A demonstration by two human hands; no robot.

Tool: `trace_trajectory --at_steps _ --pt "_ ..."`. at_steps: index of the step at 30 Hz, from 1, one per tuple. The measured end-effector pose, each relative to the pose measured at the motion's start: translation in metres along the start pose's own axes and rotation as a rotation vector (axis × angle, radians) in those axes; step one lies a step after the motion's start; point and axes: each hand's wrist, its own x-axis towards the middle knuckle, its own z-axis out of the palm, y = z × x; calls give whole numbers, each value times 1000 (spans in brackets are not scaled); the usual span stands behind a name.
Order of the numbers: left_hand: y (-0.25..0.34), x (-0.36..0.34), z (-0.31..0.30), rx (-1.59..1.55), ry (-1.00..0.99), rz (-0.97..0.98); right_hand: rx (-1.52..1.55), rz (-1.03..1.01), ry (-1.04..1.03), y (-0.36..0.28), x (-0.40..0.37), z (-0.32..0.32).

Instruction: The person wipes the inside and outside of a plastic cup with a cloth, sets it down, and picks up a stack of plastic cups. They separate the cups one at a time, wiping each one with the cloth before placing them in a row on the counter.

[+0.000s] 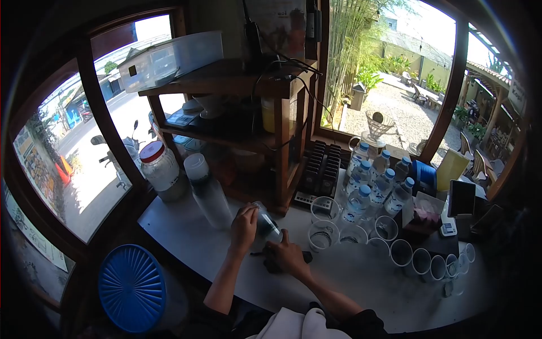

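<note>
My left hand (244, 225) is closed around the upper end of a clear, tilted cylinder (267, 224) with something dark showing in it; its exact kind I cannot make out. At its lower end my right hand (287, 255) is closed, fingers gripping there. Beneath the right hand a dark, flat-looking item (306, 256) lies on the pale counter (237, 277), mostly covered. Left of my left hand stands a tall clear bottle (208, 192) with a whitish cap. Clear plastic cups (323, 234) stand to the right of my right hand.
Several water bottles (358, 204) with blue caps stand behind the cups. A red-lidded jar (160, 169) is at the left. A wooden shelf (280, 152) rises at the back, beside a black rack (319, 172). A blue-lidded container (132, 288) stands low at the left.
</note>
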Motion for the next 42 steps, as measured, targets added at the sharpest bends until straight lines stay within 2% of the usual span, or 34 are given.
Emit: trace_trajectory --at_steps 3,5,9,15,18,21,24,27,30,36,39,42 --pt "-1 14 -15 -63 -151 -47 -6 -17 -7 0 -7 3" --pt "-5 23 -18 -112 -182 -79 -9 -29 3 0 -10 3" --pt "-12 30 -10 -158 -197 -14 -21 -32 -28 -2 -10 0" --pt "-36 33 -9 -416 -237 -80 -2 -26 -22 -7 -11 -2" --pt "-37 29 -12 -507 -263 -218 18 -33 -7 -8 -4 -3" --pt "-52 24 -1 -725 -148 -487 52 -89 34 2 5 2" --pt "-60 22 15 -549 73 -113 91 -122 28 16 15 8" --pt "-57 23 16 -508 14 -245 41 -111 26 16 13 10" --pt "-52 27 13 -526 -19 -287 -54 -78 10 4 4 13" --pt "-60 27 30 -441 67 -163 -90 -3 23 -4 -6 14" --pt "-84 38 26 -439 61 -257 -72 16 -30 -13 -19 6" --pt "-67 42 18 -324 106 -103 -4 29 -104 -13 -38 -8"
